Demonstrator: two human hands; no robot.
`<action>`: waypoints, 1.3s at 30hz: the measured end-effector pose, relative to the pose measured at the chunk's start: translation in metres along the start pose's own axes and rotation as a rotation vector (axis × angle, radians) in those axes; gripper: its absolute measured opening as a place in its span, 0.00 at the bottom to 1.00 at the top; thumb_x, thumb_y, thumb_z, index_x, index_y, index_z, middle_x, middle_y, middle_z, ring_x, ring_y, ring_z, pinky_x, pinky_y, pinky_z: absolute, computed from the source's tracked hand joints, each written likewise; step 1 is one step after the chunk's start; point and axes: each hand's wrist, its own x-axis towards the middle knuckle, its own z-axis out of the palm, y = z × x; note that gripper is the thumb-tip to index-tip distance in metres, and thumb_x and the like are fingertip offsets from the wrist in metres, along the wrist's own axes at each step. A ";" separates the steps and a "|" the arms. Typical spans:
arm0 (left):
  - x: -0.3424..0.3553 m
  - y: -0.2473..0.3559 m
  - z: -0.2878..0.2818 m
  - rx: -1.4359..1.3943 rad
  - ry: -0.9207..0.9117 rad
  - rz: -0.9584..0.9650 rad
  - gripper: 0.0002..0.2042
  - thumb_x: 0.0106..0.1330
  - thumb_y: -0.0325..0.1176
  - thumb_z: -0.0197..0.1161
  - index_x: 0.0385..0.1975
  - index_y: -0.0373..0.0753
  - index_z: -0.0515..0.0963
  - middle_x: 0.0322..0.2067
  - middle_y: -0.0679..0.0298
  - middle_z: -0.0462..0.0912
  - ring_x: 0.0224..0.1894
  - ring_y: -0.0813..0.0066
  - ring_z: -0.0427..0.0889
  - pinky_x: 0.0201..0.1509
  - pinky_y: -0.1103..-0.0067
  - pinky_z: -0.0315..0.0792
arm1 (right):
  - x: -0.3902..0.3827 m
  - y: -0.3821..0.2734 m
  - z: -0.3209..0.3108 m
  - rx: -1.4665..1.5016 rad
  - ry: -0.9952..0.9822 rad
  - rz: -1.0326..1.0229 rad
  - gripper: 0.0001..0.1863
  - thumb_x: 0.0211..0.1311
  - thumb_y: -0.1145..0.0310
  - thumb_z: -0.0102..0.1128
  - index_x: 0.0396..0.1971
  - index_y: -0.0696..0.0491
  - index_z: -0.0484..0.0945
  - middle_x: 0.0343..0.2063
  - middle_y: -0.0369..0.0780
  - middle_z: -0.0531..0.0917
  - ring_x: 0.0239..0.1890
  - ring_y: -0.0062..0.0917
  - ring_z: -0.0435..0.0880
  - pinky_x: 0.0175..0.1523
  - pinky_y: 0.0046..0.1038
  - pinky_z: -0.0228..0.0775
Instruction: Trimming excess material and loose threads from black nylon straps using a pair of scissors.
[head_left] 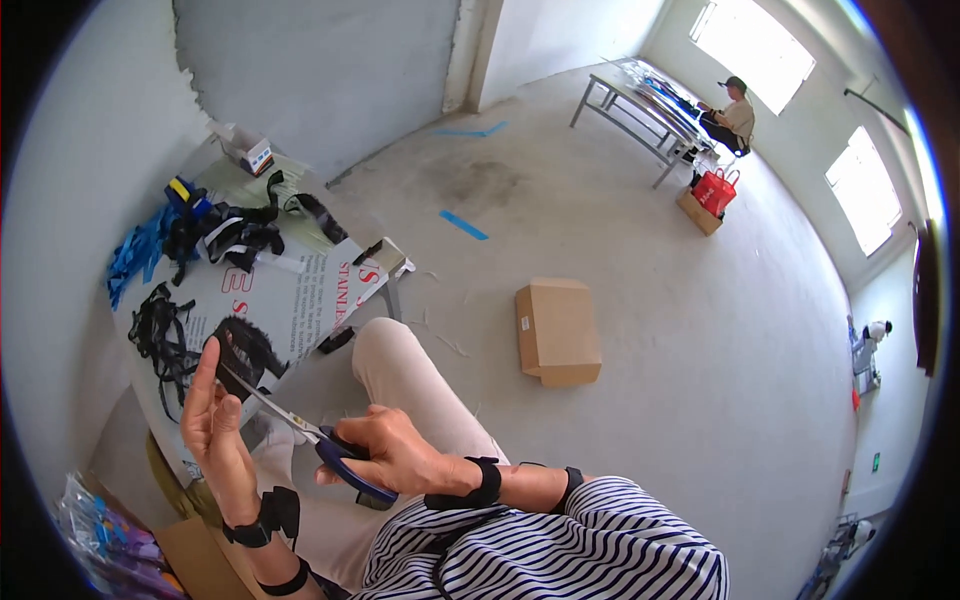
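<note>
My left hand (215, 450) is raised at the lower left, fingers closed on a dark, frayed black piece (245, 355); how much of it is held rather than lying behind is unclear. My right hand (390, 448) grips dark-blue-handled scissors (345, 460), their silver blades pointing up-left to that piece at my left fingertips. Behind them, a table topped with a printed grey sheet (280, 310) bears tangled black strips (160, 335), more black strips (230, 235), blue strips (135, 255), a blue-and-yellow object (187, 197) and a small white box (240, 145).
My legs (400, 370) are below. A cardboard box (558, 330) and blue tape (462, 225) lie on the floor. A bagged bundle (100, 530) is at lower left. A seated person (738, 120) is by a metal table (650, 105), near a red bag (715, 190). Other people (868, 340) are far right.
</note>
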 end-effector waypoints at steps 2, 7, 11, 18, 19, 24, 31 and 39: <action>0.005 0.001 0.008 0.016 0.085 0.016 0.26 0.62 0.23 0.67 0.62 0.29 0.73 0.56 0.56 0.81 0.52 0.76 0.79 0.60 0.81 0.69 | 0.000 0.002 -0.001 -0.105 -0.009 -0.031 0.26 0.60 0.49 0.71 0.18 0.56 0.75 0.11 0.42 0.71 0.15 0.34 0.68 0.25 0.32 0.58; 0.005 -0.002 0.004 0.032 0.039 -0.014 0.29 0.59 0.19 0.65 0.65 0.30 0.71 0.55 0.57 0.82 0.50 0.76 0.80 0.58 0.82 0.72 | 0.000 -0.003 -0.004 -0.032 -0.052 0.069 0.27 0.61 0.49 0.70 0.18 0.57 0.74 0.11 0.41 0.71 0.15 0.33 0.70 0.22 0.33 0.57; 0.003 0.006 0.014 0.046 0.011 0.007 0.31 0.57 0.16 0.65 0.65 0.31 0.71 0.54 0.58 0.82 0.47 0.78 0.82 0.54 0.83 0.73 | 0.001 -0.003 -0.006 -0.006 -0.130 0.145 0.30 0.60 0.44 0.69 0.19 0.59 0.73 0.11 0.41 0.70 0.15 0.31 0.71 0.23 0.34 0.58; 0.000 0.016 0.028 0.010 -0.017 -0.043 0.38 0.53 0.13 0.66 0.69 0.32 0.66 0.54 0.59 0.82 0.47 0.77 0.83 0.53 0.80 0.77 | 0.003 0.002 -0.002 -0.036 -0.143 0.068 0.37 0.57 0.36 0.65 0.22 0.62 0.74 0.14 0.48 0.72 0.17 0.43 0.75 0.26 0.39 0.65; -0.002 0.017 0.027 0.009 -0.039 -0.080 0.40 0.52 0.13 0.66 0.70 0.33 0.64 0.54 0.58 0.81 0.47 0.76 0.83 0.53 0.79 0.78 | 0.003 0.000 -0.003 -0.030 -0.147 0.084 0.37 0.58 0.35 0.64 0.22 0.62 0.74 0.13 0.48 0.72 0.17 0.43 0.75 0.26 0.39 0.65; -0.003 0.024 0.035 -0.021 -0.069 -0.111 0.44 0.50 0.14 0.67 0.73 0.35 0.59 0.55 0.57 0.79 0.47 0.73 0.83 0.54 0.79 0.78 | 0.004 -0.006 -0.006 0.018 -0.139 0.138 0.37 0.59 0.36 0.64 0.22 0.62 0.74 0.13 0.48 0.71 0.17 0.42 0.75 0.26 0.39 0.65; -0.003 0.022 0.033 0.007 -0.053 -0.124 0.47 0.49 0.17 0.69 0.74 0.36 0.57 0.57 0.58 0.76 0.44 0.72 0.84 0.47 0.79 0.81 | 0.002 -0.006 -0.001 0.072 -0.117 0.172 0.32 0.62 0.42 0.65 0.21 0.60 0.70 0.12 0.44 0.66 0.15 0.32 0.66 0.24 0.36 0.58; -0.005 0.022 0.031 -0.010 -0.040 -0.138 0.48 0.48 0.20 0.71 0.74 0.37 0.57 0.57 0.60 0.76 0.40 0.74 0.84 0.44 0.81 0.81 | 0.000 -0.007 0.003 0.103 -0.100 0.218 0.29 0.62 0.46 0.68 0.21 0.61 0.75 0.13 0.42 0.67 0.16 0.26 0.66 0.23 0.33 0.59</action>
